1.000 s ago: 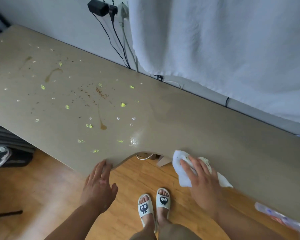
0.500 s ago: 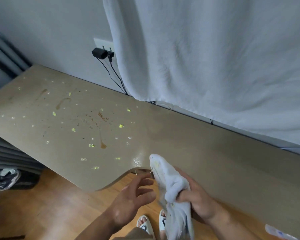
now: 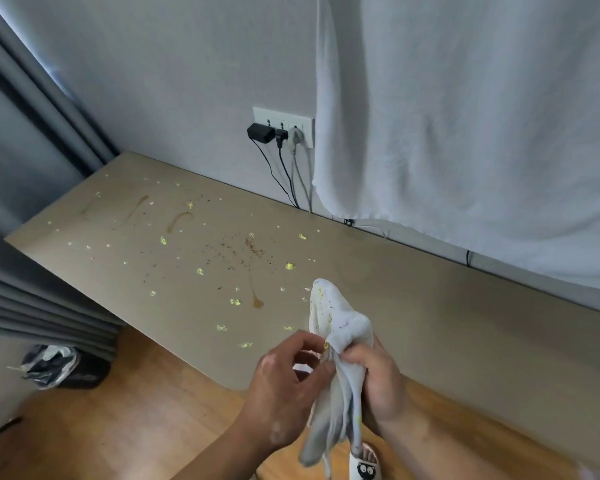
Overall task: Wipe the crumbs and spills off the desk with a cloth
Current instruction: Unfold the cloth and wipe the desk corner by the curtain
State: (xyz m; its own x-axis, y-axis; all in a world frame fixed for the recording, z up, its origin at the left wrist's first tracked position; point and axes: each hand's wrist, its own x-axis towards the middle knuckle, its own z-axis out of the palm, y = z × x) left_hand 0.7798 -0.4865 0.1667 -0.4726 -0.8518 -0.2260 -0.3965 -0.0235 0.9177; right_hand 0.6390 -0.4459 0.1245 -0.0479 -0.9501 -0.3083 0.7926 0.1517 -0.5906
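Note:
A white cloth [image 3: 340,323], stained with yellow and brown specks, hangs in the air in front of the desk's near edge. My right hand [image 3: 381,382] grips it around its middle, and my left hand [image 3: 284,386] pinches its edge with curled fingers. The beige desk [image 3: 465,341] carries yellowish crumbs [image 3: 235,302], brown specks [image 3: 253,249] and brown spill streaks [image 3: 256,299] over its left half. Its right half looks free of crumbs.
A white sheet [image 3: 465,133] hangs on the wall behind the desk's right part. Plugs and cables [image 3: 284,157] run from a wall socket down behind the desk. Grey curtains [image 3: 32,168] stand at the left, with a lined bin [image 3: 59,367] on the wooden floor below.
My right hand lifted the cloth off the desk's front edge and holds it up bunched. My left hand left the desk edge and took hold of the cloth. The view tilted upward.

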